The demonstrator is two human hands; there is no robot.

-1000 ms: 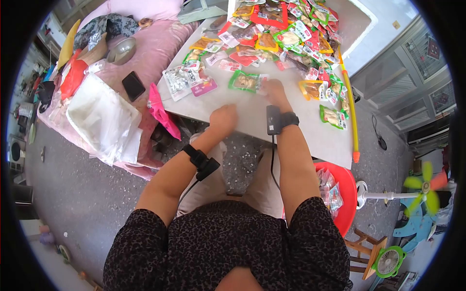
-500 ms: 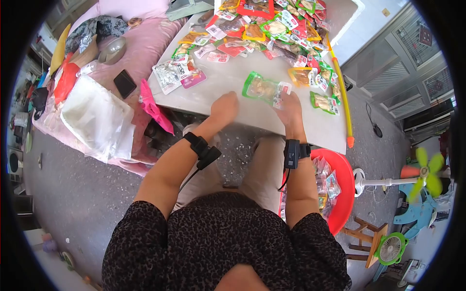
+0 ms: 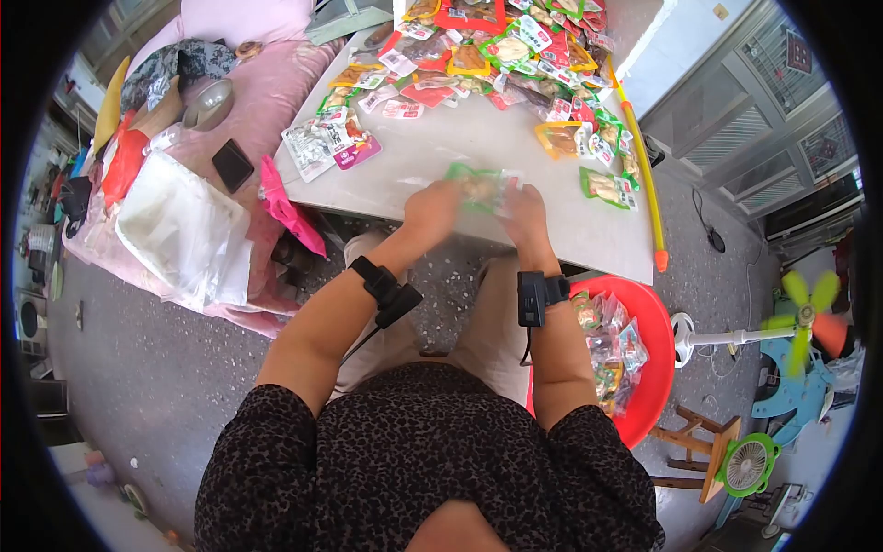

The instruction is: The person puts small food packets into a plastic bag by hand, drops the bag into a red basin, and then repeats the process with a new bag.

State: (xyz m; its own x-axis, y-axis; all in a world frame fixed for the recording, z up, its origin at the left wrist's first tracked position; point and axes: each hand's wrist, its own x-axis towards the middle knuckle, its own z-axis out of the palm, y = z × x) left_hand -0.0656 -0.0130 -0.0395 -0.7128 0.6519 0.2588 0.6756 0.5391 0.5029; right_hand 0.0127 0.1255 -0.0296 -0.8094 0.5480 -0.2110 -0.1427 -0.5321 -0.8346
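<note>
A clear snack packet with green edges [image 3: 480,189] is held just above the near part of the white table [image 3: 405,170], smeared by motion. My right hand [image 3: 527,217] is closed on its right end, by the white label. At the packet's left end is my left hand [image 3: 430,213], fingers curled in against its lower corner and blurred. Left of the hands lie a silver pouch [image 3: 311,147] and a purple-edged packet [image 3: 357,152]. A green-edged packet [image 3: 602,188] and an orange one [image 3: 563,140] lie to the right.
A heap of colourful packets [image 3: 501,55] covers the table's far side. A yellow pole [image 3: 644,175] runs along its right edge. Below stands a red basin [image 3: 655,368] holding packets. At left, a pink-covered bed [image 3: 276,92] bears a phone [image 3: 233,165] and white plastic bags [image 3: 184,225].
My right hand has brought the packet left and slightly toward me. My left hand has moved a little right, meeting the packet's left end.
</note>
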